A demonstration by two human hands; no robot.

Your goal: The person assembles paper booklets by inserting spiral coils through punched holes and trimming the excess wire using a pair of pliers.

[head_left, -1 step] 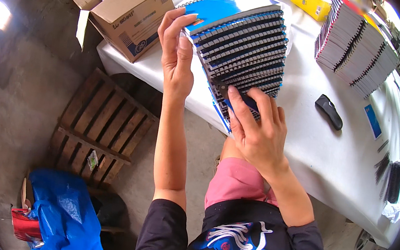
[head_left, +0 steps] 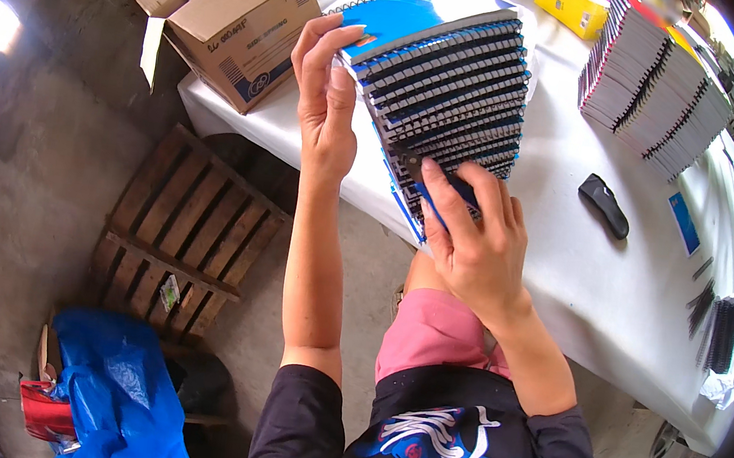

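Note:
A tall stack of spiral-bound notebooks (head_left: pixel 456 81) with a glossy blue top cover stands at the edge of the white-covered table, its black coils facing me. My left hand (head_left: pixel 327 107) grips the stack's upper left corner, fingers on the blue cover and thumb along the side. In my right hand (head_left: pixel 482 251) is a pair of pliers (head_left: pixel 411 163) with a dark head and blue handles. The pliers' head lies against the coil ends low on the stack's left edge. My fingers partly cover the handles, and the jaw tips are hard to make out.
An open cardboard box (head_left: pixel 235 33) sits at the table's left end. To the right are another notebook stack (head_left: pixel 654 90), a black pouch-like object (head_left: pixel 603 206), a blue card (head_left: pixel 684 223) and loose black coils (head_left: pixel 722 333). A wooden pallet (head_left: pixel 185 235) and blue plastic sheet (head_left: pixel 122 391) lie left below.

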